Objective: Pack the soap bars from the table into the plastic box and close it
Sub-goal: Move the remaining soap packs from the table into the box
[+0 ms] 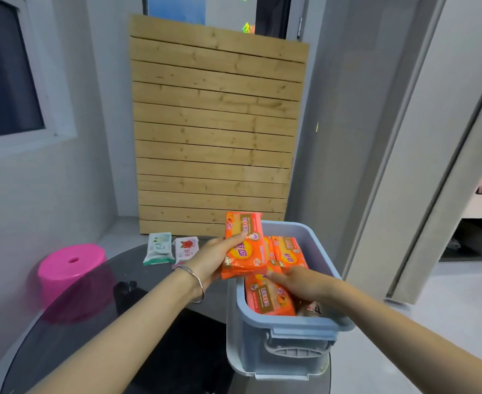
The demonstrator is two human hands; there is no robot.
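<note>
A blue-grey plastic box [285, 336] stands open on the right part of the dark glass table [97, 322]. My left hand [214, 260] grips an orange soap bar pack [244, 245] over the box's left rim. My right hand [299, 281] reaches into the box, fingers resting on the orange packs inside [271, 297]; whether it grips one is unclear. Another orange pack [289, 251] lies at the box's far side. Two soap packs remain on the table: a green-white one [158, 248] and a pink-white one [187, 248]. No lid is visible.
A pink plastic stool [72, 268] stands left of the table, partly seen through the glass. A wooden slat panel [214, 123] leans against the wall behind. A doorway opens at the right [475, 223].
</note>
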